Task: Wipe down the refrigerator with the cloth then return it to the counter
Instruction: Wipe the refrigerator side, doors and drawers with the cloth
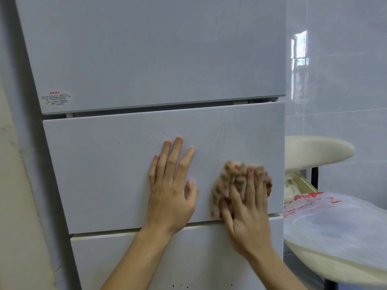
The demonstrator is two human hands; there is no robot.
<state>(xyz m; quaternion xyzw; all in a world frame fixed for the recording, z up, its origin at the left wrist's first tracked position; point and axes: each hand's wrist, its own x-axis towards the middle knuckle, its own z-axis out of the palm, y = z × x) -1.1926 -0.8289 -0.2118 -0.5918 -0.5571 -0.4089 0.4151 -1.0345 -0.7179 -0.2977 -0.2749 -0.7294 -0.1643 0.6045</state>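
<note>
A white refrigerator [117,164] with three stacked door panels fills the view. My left hand [170,189] lies flat on the middle panel, fingers straight and spread. Just to its right, my right hand [247,208] presses a brown and pink patterned cloth [227,176] against the same panel with straight fingers. The cloth is bunched and blurred under the fingers. Small dark specks dot the middle panel above my left hand and the bottom panel's lower edge.
A cream stool or chair [316,151] stands right of the refrigerator against a glossy tiled wall [339,80]. In front of it a plastic bag with red print [326,218] lies on another cream seat. A red-lettered sticker [56,99] sits on the top door.
</note>
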